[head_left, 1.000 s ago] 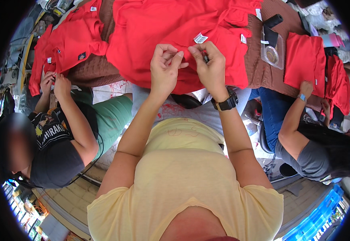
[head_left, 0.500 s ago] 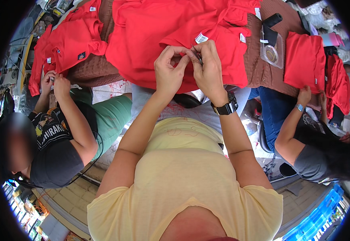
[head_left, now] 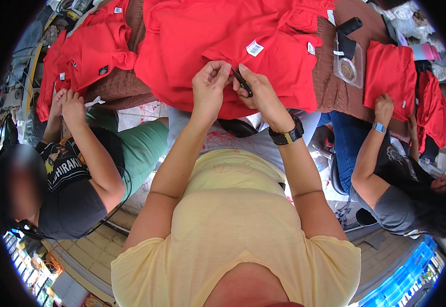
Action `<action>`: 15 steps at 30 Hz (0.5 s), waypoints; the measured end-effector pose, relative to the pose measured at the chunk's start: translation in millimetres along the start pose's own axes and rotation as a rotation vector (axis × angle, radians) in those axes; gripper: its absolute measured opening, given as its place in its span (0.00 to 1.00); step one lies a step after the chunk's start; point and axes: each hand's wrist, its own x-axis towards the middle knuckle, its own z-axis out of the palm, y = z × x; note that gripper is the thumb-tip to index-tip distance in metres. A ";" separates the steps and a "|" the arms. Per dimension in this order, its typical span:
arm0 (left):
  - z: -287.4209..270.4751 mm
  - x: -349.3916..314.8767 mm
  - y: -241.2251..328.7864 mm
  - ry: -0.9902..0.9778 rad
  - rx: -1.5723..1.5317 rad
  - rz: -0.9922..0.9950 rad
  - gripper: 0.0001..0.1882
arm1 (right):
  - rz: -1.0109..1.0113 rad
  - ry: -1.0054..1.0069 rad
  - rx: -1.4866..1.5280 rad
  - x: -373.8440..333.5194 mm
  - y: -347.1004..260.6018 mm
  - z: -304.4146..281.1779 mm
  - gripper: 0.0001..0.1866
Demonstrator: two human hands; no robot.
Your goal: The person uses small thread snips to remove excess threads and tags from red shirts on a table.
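A red shirt [head_left: 218, 41] with a small white tag [head_left: 254, 48] lies spread on a brown-covered table [head_left: 330, 77] in front of me. My left hand [head_left: 208, 89] pinches the shirt's near edge with closed fingers. My right hand [head_left: 256, 92], with a black watch on its wrist, is closed on small dark snips [head_left: 243, 82] whose tip points at the spot my left hand pinches. Both hands touch each other at the fabric's edge.
At the left a seated person's hands [head_left: 65, 102] work on another red shirt [head_left: 82, 51]. At the right another person's hand [head_left: 384, 107] rests on a folded red shirt [head_left: 394, 71]. A clear box with a round item [head_left: 346, 65] and a black roll [head_left: 350, 25] lie on the table.
My two hands have drawn a little closer together at the shirt's edge, and the snips now show in my right hand. The person at the right has moved a hand up onto the folded shirt.
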 end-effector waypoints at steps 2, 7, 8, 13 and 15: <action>-0.9 -0.5 1.9 -0.024 0.022 0.003 0.06 | 0.035 -0.022 0.081 4.3 1.4 -2.1 0.25; 2.5 -3.6 7.1 -0.058 0.079 0.001 0.06 | 0.058 0.019 0.078 9.5 -0.7 0.3 0.25; 1.0 -3.2 6.7 -0.067 0.110 0.001 0.05 | 0.061 0.033 0.064 10.0 -1.4 1.3 0.26; -6.3 0.7 -2.4 -0.014 -0.068 0.069 0.07 | -0.070 0.003 0.041 5.1 3.6 -5.6 0.26; -12.2 -2.1 2.1 -0.028 -0.059 0.041 0.10 | -0.102 0.094 0.058 -12.6 -7.7 -10.2 0.24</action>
